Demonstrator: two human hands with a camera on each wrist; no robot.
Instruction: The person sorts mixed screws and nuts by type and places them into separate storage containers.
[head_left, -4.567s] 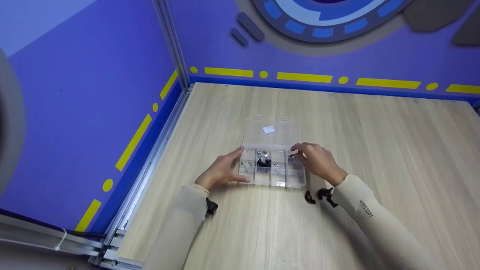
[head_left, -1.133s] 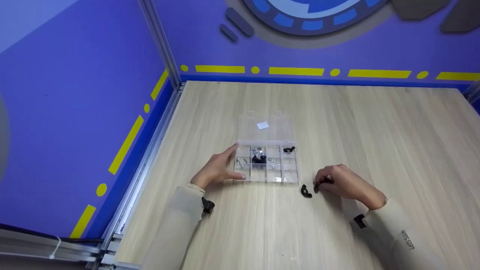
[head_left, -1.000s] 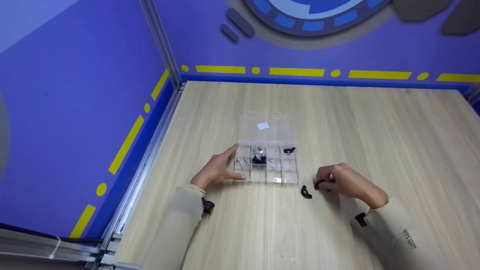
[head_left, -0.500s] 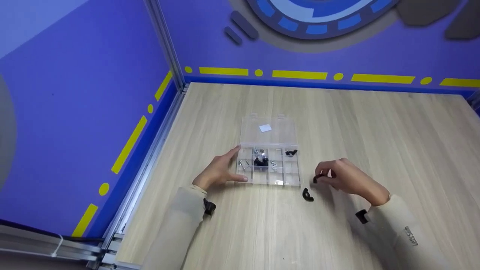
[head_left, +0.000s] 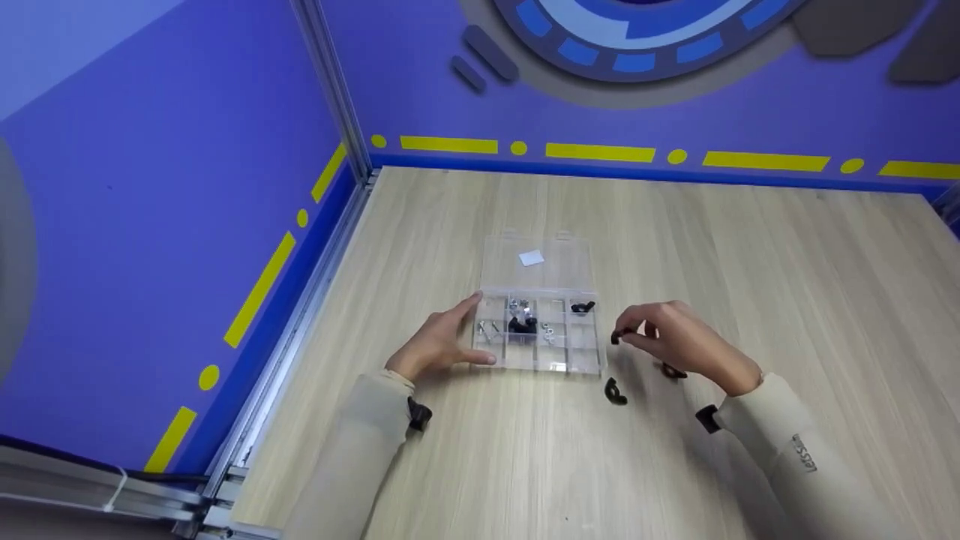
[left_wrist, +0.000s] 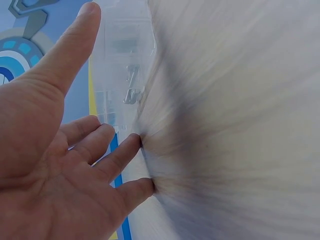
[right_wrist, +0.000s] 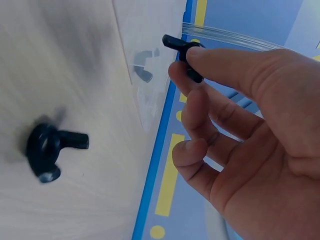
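My left hand (head_left: 439, 345) lies at the left side of the clear plastic compartment box (head_left: 555, 369), thumb and fingers spread straight along it. The left wrist view shows screws (left_wrist: 132, 82) through its clear wall. My right hand (head_left: 679, 337) pinches a black wing nut (right_wrist: 174, 42) between thumb and index finger, above the table just right of the box. One black wing nut (head_left: 615, 391) rests on the table near the box's front right corner. Another wing nut (head_left: 673, 371) shows beneath the right hand. A further wing nut (head_left: 582, 307) sits in the back right compartment.
The box's clear lid (head_left: 499, 259) is folded back, with a white label (head_left: 532, 258) on it. Other compartments hold screws (head_left: 487, 328), black parts (head_left: 521, 326) and small nuts (head_left: 548, 333). Blue walls (head_left: 615, 120) border the wooden table (head_left: 750, 285).
Earlier my right hand was at the back right compartment, where a wing nut now lies. Since then it has picked another off the table and moved left towards the box. The left hand stays put.
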